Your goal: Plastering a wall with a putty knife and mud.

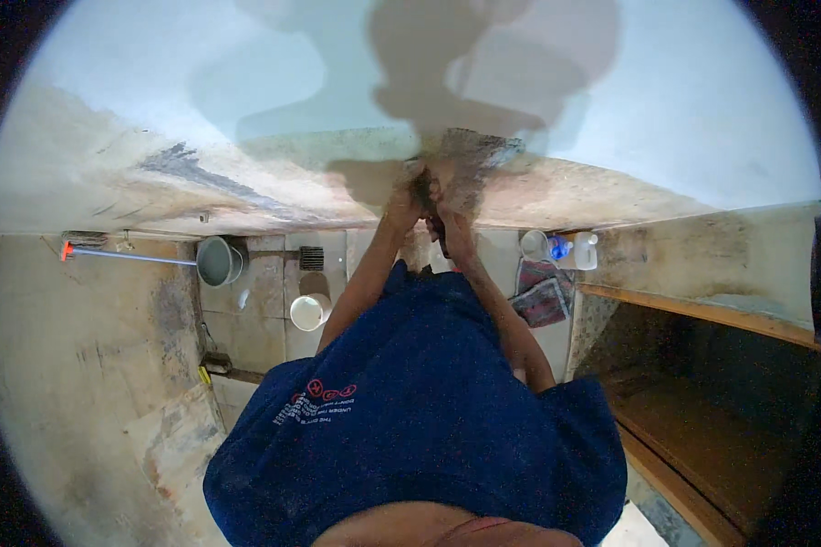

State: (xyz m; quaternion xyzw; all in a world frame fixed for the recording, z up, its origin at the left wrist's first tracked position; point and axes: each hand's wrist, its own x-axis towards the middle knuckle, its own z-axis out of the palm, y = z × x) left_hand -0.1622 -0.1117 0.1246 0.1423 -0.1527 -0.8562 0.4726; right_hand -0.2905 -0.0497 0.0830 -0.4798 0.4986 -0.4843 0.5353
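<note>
Both my arms reach forward to the stained lower part of the wall [556, 182]. My left hand [403, 208] and my right hand [459, 235] are close together, with fingers curled round a dark, narrow tool [440, 239]. One end of it points back toward my body. The far end blends into shadow against the wall, so its exact kind does not show. Just beyond my hands, a rough dark patch [470, 150] marks the wall, and the shadow of my head and arms falls over it.
At left on the tiled floor are a grey bucket [217, 263], a white tub [310, 313] and a drain grate [311, 258]. A blue pole [146, 256] reaches the bucket. At right stand a blue bottle [559, 247] and a white jug [587, 253], near a mat [543, 299] and a doorway's wooden frame [702, 315].
</note>
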